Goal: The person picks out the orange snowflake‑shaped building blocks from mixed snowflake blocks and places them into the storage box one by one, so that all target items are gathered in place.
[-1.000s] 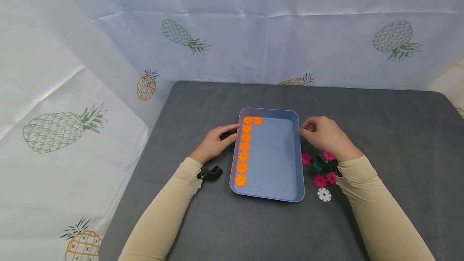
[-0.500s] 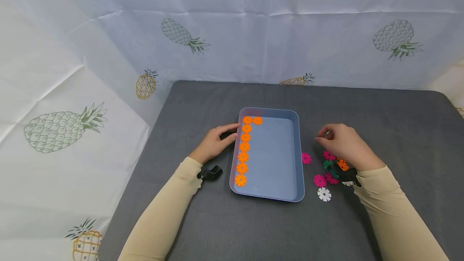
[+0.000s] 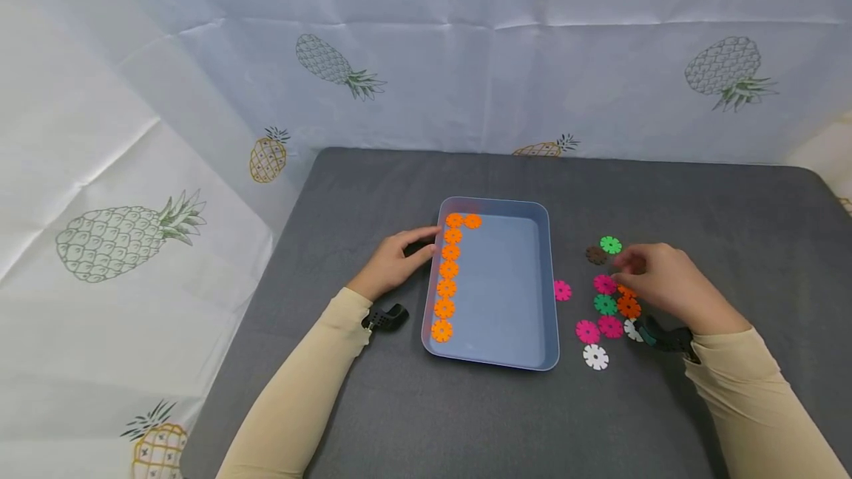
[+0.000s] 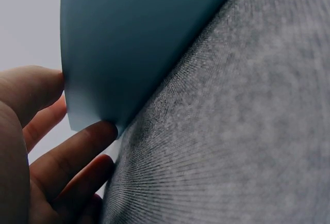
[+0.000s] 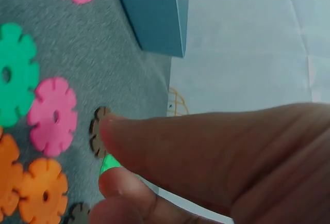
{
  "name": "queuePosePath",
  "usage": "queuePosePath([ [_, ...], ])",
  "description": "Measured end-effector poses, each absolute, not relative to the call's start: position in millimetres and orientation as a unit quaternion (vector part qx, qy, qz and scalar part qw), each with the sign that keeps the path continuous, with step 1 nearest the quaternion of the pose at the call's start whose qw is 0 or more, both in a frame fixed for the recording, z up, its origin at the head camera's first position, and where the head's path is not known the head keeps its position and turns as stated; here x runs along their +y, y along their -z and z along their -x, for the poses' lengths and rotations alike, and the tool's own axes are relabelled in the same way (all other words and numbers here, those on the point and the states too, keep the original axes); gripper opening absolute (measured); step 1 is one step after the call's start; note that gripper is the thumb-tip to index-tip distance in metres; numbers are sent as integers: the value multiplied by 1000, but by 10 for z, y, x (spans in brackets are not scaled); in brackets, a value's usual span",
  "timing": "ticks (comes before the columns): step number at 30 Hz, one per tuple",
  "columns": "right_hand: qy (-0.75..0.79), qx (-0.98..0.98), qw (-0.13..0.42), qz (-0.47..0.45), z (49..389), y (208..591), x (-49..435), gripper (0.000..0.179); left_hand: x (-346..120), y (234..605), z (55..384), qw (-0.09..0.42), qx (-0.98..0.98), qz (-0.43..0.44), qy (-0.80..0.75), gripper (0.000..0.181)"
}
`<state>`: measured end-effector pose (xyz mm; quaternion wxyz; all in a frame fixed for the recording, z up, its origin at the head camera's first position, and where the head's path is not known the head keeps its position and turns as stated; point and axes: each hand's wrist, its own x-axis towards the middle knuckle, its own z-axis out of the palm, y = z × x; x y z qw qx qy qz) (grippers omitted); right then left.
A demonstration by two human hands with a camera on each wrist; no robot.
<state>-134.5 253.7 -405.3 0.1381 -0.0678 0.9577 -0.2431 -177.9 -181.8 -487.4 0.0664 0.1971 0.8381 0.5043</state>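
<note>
A shallow blue-grey tray point(image 3: 509, 301) lies on the table. Inside it, orange flower-shaped plastic discs point(image 3: 449, 270) line the left side, with one more beside the top one. My left hand point(image 3: 394, 263) touches the tray's left wall with extended fingertips point(image 4: 105, 131). To the right of the tray, my right hand point(image 3: 665, 279) hovers over loose discs, its thumb and index finger apart and nothing visible between them. Near its fingertips are a bright green disc point(image 3: 610, 245), a brown disc point(image 3: 596, 255), a pink disc point(image 3: 604, 284) and an orange disc point(image 5: 44, 190).
Farther toward the front lie a teal disc point(image 3: 605, 304), more pink discs point(image 3: 588, 332) and a white disc point(image 3: 595, 357). One pink disc point(image 3: 562, 290) sits right by the tray's wall. A pineapple-print cloth point(image 3: 426, 87) hangs behind the dark grey table point(image 3: 732, 228).
My right hand has moved away from the tray's right edge, rightward and toward me, over the loose discs, uncovering the green and brown ones. The left hand stays put.
</note>
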Motion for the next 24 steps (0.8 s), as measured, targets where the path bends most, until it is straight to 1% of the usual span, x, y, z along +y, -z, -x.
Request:
queuePosePath([
  [12, 226, 961, 148, 53, 1292, 4117, 2690, 25, -1835, 4890, 1789, 60, 845, -197, -493, 45],
  [24, 234, 955, 173, 52, 1276, 4238, 2805, 35, -1815, 4897, 1782, 65, 844, -195, -496, 45],
])
